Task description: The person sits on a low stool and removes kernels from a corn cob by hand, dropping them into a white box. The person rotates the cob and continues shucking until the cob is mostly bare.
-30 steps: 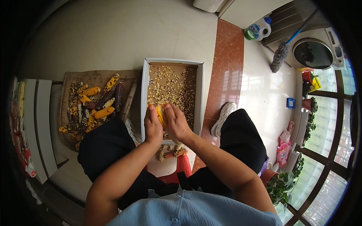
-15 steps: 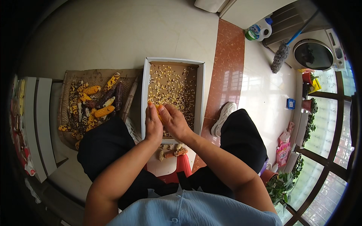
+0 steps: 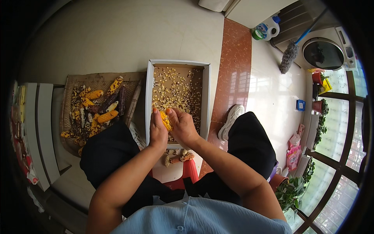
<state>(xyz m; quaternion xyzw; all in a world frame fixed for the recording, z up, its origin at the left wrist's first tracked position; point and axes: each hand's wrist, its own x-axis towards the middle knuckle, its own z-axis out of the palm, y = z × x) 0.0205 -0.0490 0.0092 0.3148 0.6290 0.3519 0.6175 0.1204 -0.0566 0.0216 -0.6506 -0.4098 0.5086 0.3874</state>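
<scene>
A yellow corn cob (image 3: 166, 121) is gripped between my two hands, above the near half of a shallow cardboard box. My left hand (image 3: 157, 130) closes on its left side, and my right hand (image 3: 183, 126) on its right, thumbs up near the far end. Fingers below the cob are hidden. Loose yellow and dark kernels (image 3: 175, 87) lie scattered over the floor of the white-rimmed box (image 3: 207, 89). Stripped cobs (image 3: 179, 156) rest on something red and white just below the box's near edge.
Left of the box, a woven tray (image 3: 70, 89) bears several yellow and dark cobs. My knees flank the box. A grey slatted bench (image 3: 44, 128) stands far left. On the right are a washing machine (image 3: 339, 50), a duster (image 3: 289, 57) and potted plants (image 3: 290, 193).
My hands have parted slightly, and the right hand has shifted a little to the right. More of the cob's yellow kernels now shows between them.
</scene>
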